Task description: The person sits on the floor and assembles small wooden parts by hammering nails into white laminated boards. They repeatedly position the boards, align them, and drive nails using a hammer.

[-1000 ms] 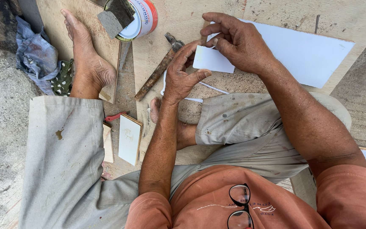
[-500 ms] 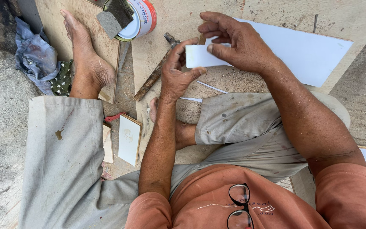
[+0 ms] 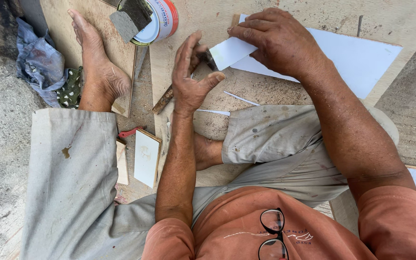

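While you sat on the plywood floor [image 3: 275,14], a large white laminate sheet [image 3: 357,58] lay at the upper right of the frame. Your right hand [image 3: 278,41], at top centre, pinched a small white laminate piece [image 3: 229,52]. Your left hand [image 3: 191,79] hovered just left of it, fingers spread, holding nothing. A tin [image 3: 157,21] stood at upper left.
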